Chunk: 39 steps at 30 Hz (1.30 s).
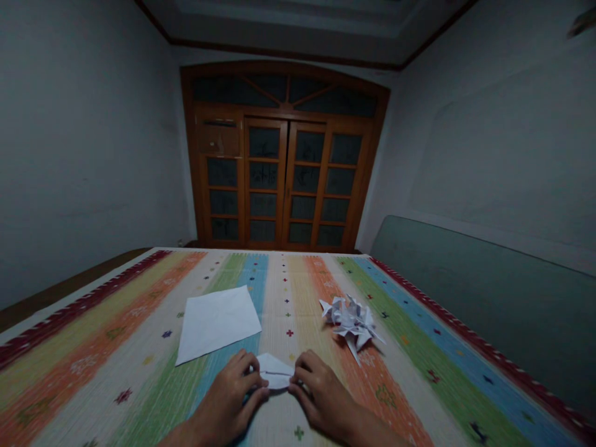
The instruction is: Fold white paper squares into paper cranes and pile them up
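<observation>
Between my two hands is a small piece of folded white paper (275, 371), with a crease or slit running across its middle. My left hand (237, 392) pinches its left end between thumb and fingers. At the opposite end, my right hand (319, 391) grips it the same way. Parts of the paper's ends are hidden behind my fingertips. A flat white sheet of paper (218, 324) lies beyond my left hand. To the right and farther off sits a heap of folded white paper figures (352, 321) with pointed tips.
A striped, multicoloured tablecloth (153, 347) covers the table. Along the right side stands a grey-green bench back or panel (465, 292). Wooden doors with glass panes (286, 180) close off the far end of the room, between pale walls.
</observation>
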Each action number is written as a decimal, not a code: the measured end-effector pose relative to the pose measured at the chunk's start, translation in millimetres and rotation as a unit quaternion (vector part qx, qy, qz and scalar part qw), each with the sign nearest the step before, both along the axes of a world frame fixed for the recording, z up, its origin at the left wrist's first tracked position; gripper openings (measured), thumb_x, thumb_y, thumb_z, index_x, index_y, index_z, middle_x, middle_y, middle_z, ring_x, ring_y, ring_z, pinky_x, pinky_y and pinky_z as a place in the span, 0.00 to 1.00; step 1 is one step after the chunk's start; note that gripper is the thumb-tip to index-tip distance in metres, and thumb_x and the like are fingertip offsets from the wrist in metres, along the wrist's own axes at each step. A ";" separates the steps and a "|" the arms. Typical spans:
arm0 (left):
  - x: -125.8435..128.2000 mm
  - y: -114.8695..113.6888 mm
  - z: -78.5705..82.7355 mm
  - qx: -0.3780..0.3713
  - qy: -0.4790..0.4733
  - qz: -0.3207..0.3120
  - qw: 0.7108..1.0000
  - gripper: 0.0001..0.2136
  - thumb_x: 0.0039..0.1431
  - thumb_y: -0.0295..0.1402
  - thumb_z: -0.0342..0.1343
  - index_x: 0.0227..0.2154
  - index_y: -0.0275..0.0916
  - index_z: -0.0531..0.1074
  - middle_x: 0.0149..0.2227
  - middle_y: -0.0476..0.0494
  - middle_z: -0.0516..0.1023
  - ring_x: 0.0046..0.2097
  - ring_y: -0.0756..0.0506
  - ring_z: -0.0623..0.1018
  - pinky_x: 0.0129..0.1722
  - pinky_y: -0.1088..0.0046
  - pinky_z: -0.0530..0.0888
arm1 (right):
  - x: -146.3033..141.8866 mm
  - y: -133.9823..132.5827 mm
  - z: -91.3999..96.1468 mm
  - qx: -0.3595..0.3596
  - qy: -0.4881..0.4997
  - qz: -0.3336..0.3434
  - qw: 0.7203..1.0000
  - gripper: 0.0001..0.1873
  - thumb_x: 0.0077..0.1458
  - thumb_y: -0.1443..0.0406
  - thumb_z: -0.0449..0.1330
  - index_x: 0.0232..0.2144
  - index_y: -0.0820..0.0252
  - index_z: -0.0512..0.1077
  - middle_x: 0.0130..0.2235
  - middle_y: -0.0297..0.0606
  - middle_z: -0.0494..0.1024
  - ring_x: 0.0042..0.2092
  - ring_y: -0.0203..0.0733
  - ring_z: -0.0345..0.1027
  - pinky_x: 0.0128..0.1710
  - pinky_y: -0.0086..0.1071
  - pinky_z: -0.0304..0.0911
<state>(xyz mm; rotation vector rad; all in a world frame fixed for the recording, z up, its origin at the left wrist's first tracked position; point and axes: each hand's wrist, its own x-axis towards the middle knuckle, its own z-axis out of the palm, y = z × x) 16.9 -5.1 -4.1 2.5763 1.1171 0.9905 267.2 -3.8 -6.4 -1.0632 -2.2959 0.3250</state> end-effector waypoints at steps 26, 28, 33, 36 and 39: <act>10.3 9.2 22.2 -0.221 0.000 0.109 0.969 0.07 0.57 0.30 0.59 0.35 0.41 0.82 0.27 0.50 0.79 0.32 0.43 0.76 0.37 0.69 0.67 | -0.6 9.0 -1.7 -0.117 0.087 -0.114 0.983 0.15 0.51 0.76 0.67 0.41 0.60 0.78 0.36 0.37 0.79 0.38 0.45 0.72 0.41 0.34 0.64; 9.9 8.8 21.0 -0.211 0.009 0.103 0.972 0.06 0.58 0.30 0.59 0.34 0.41 0.81 0.28 0.49 0.80 0.34 0.43 0.76 0.38 0.69 0.67 | -0.2 10.2 -1.0 -0.119 0.087 -0.117 0.982 0.15 0.49 0.77 0.67 0.41 0.60 0.78 0.36 0.37 0.78 0.37 0.45 0.72 0.40 0.33 0.63; 11.2 3.0 16.4 -0.153 0.057 0.102 0.981 0.06 0.61 0.26 0.57 0.34 0.39 0.79 0.34 0.44 0.80 0.38 0.40 0.77 0.41 0.66 0.68 | 0.8 12.3 -0.8 -0.112 0.072 -0.112 0.985 0.12 0.50 0.76 0.68 0.37 0.60 0.79 0.38 0.38 0.79 0.41 0.46 0.72 0.42 0.34 0.64; 13.2 2.8 14.9 -0.122 0.090 0.096 0.984 0.07 0.65 0.29 0.56 0.33 0.39 0.79 0.36 0.42 0.78 0.39 0.40 0.78 0.40 0.66 0.69 | 1.2 12.7 -1.9 -0.119 0.068 -0.107 0.985 0.10 0.52 0.75 0.67 0.36 0.59 0.81 0.39 0.40 0.79 0.43 0.47 0.73 0.45 0.35 0.65; 14.3 5.7 14.9 -0.104 0.113 0.100 0.983 0.09 0.68 0.31 0.56 0.31 0.39 0.78 0.36 0.43 0.77 0.38 0.41 0.78 0.40 0.66 0.70 | 1.4 11.7 -1.5 -0.117 0.075 -0.109 0.984 0.14 0.53 0.76 0.67 0.41 0.59 0.81 0.41 0.41 0.79 0.46 0.48 0.73 0.48 0.36 0.65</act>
